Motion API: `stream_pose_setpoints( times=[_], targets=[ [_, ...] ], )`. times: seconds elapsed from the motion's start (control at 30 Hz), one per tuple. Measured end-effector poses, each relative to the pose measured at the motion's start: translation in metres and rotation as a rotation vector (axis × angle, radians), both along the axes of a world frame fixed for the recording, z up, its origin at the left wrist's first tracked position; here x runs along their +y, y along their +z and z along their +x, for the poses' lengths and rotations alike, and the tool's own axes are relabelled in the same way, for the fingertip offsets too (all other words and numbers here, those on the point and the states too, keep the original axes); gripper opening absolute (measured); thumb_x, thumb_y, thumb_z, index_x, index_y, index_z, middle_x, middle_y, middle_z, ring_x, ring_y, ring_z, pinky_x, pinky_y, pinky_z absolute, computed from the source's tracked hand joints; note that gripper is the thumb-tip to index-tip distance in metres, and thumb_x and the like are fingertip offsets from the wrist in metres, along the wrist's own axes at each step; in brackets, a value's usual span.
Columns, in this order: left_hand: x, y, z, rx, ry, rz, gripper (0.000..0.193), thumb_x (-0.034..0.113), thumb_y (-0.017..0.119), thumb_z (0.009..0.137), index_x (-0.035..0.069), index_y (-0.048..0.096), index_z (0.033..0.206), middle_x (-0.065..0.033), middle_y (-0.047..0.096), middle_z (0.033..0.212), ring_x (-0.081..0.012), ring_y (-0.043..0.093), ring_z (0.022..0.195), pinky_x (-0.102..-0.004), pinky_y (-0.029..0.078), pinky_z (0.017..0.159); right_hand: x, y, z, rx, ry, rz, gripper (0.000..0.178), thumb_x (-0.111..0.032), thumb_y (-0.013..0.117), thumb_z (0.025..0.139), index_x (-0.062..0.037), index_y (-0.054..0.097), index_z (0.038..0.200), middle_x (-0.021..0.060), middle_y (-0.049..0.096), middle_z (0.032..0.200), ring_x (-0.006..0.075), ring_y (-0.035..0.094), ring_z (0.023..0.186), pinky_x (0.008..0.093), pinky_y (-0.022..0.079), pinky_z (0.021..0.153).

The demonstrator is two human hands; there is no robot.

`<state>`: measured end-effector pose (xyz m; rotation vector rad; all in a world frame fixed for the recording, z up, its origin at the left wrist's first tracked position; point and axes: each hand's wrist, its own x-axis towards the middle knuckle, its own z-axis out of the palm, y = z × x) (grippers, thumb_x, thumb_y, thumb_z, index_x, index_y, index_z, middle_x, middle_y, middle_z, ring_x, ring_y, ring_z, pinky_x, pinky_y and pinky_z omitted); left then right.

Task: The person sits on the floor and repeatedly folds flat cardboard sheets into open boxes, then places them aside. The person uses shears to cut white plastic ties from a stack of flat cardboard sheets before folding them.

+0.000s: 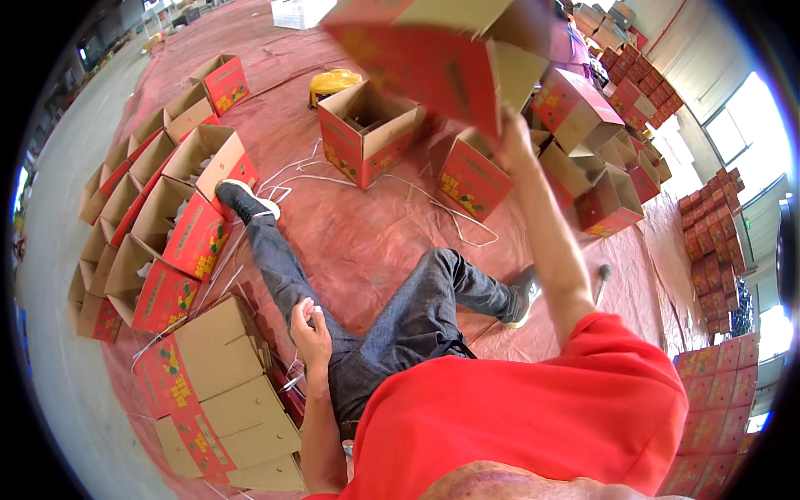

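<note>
At the top, a motion-blurred red-and-brown cardboard box [425, 71] is raised off the floor. My right hand [514, 140] grips its lower right edge, arm stretched far forward. Beneath it, an open-topped box [473, 177] and another open box [343, 137] stand on the floor. My left hand [312, 335] hovers by my left thigh, fingers loosely curled and apart, holding nothing visible. Flattened cardboard cartons [237, 367] lie stacked to the left of that hand. My legs are spread on the floor, with the left shoe touching a row of open boxes [196, 237].
White straps [454, 217] trail over the red floor sheet [333, 242]. Jumbled boxes [579, 112] sit at the far right, and tall stacks of red cartons [712, 392] line the right side. A yellow object [335, 82] rests behind the middle box.
</note>
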<state>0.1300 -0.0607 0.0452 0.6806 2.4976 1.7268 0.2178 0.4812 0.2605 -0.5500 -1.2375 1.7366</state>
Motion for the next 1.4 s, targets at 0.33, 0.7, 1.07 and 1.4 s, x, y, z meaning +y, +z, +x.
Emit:
stream_pose_setpoints(
  times=[0.33,0.7,1.07,1.4],
  targets=[
    [0.002,0.014,-0.002,-0.047,0.081,-0.005,0.034,0.008,0.065,0.101,-0.003,0.064,0.133,-0.0197,0.066,0.127,-0.0317,0.07,0.109,-0.0402,0.057,0.097,-0.069,-0.137,-0.058,-0.387,0.061,0.129,0.015,-0.02,0.061,0.105,-0.0079,0.067,0.098,0.0056,0.071,0.091,0.0156,0.066,0.078,0.0312,0.053,0.068],
    [-0.185,-0.047,0.058,0.015,0.868,-0.455,0.061,0.023,0.072,0.097,0.003,0.051,0.151,-0.0271,0.043,0.162,-0.0471,0.038,0.151,-0.0573,0.032,0.124,-0.265,-0.309,-0.006,-0.815,0.943,0.399,0.043,-0.012,0.063,0.107,0.0117,0.055,0.143,0.0228,0.076,0.121,0.026,0.076,0.104,0.0363,0.061,0.091],
    [-0.26,-0.089,0.157,-0.166,0.865,-0.936,0.101,0.042,0.085,0.086,0.012,0.033,0.168,-0.0234,0.032,0.172,-0.0497,0.028,0.157,-0.0673,0.024,0.125,-0.253,-0.336,0.007,-0.987,0.978,0.303,0.041,-0.014,0.059,0.109,0.0107,0.055,0.142,0.0212,0.076,0.12,0.024,0.076,0.103,0.0341,0.06,0.089],
    [-0.261,-0.088,0.144,0.036,0.666,-1.052,0.082,0.03,0.08,0.09,0.012,0.045,0.162,-0.018,0.042,0.166,-0.0465,0.037,0.151,-0.0646,0.033,0.12,-0.257,-0.351,0.006,-0.939,0.98,0.35,0.039,-0.015,0.059,0.108,0.0107,0.059,0.137,0.02,0.078,0.116,0.0234,0.077,0.099,0.0337,0.06,0.086]
  ],
)
